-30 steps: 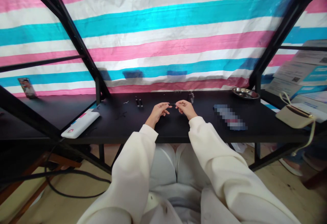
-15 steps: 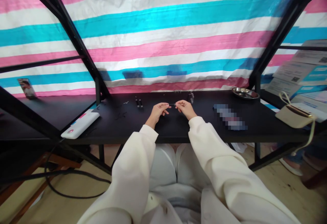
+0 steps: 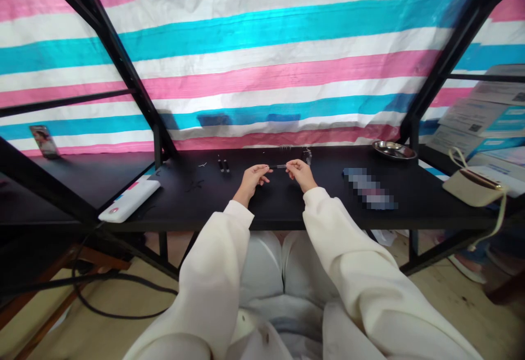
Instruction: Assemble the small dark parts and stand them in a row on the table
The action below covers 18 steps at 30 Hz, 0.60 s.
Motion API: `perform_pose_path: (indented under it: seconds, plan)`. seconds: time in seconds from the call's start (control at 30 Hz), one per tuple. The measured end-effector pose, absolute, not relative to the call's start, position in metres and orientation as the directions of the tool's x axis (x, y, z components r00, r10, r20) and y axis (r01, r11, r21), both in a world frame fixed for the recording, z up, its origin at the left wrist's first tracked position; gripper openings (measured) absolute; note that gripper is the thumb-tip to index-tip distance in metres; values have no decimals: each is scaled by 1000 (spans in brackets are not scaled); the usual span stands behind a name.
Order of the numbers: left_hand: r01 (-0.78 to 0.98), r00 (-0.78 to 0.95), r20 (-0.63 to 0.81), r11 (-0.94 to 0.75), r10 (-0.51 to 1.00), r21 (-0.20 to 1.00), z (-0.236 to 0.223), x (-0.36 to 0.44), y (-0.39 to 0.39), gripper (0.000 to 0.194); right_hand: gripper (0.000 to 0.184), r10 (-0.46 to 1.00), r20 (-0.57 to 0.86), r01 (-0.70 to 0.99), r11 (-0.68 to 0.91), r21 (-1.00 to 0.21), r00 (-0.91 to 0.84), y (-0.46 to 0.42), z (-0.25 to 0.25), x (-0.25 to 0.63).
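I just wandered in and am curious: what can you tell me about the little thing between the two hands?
The slim rod looks short, straight, and dark to greyish. It is too small here to tell its material or parts. It lies roughly level over the black table, bridging the gap between the left hand and right hand, whose fingertips pinch it and hide its ends.

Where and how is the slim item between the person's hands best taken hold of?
Probably by a light pinch near each end, coming in from both sides, as the left hand and right hand hold it. The slim item is thin and lies nearly level from left to right, its middle exposed between the hands; its exact ends are hidden.
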<state>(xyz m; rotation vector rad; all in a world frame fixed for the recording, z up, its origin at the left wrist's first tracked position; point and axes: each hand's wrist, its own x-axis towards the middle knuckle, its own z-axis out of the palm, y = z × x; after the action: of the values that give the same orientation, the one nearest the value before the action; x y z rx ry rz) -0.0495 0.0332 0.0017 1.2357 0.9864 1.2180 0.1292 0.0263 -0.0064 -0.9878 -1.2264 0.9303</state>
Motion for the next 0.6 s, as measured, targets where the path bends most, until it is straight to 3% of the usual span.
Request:
perform_pose_path:
  seconds: [0.1, 0.23, 0.37, 0.5, 0.6]
  plan:
    - [-115, 146, 86, -69, 985, 991, 0, -49, 34, 35, 27, 913, 401, 146, 387, -910, 79, 25, -10, 129]
    - [-118, 145, 100, -83, 984, 990, -3, -49, 36, 36, 19, 815, 577, 455, 537, -710, -62, 24, -16, 130]
    - [-133, 46, 116, -109, 992, 985, -4, -52, 39, 35, 11, 818, 550, 626, 519, -582, -166, 27, -21, 135]
    - [-170, -50, 120, -127, 992, 977, -4, -54, 39, 32, 12, 810, 585, 653, 458, -603, -27, 28, -19, 137]
    - [-139, 73, 109, -98, 991, 985, -4, -51, 37, 32, 19, 783, 620, 515, 511, -689, 53, 26, -14, 133]
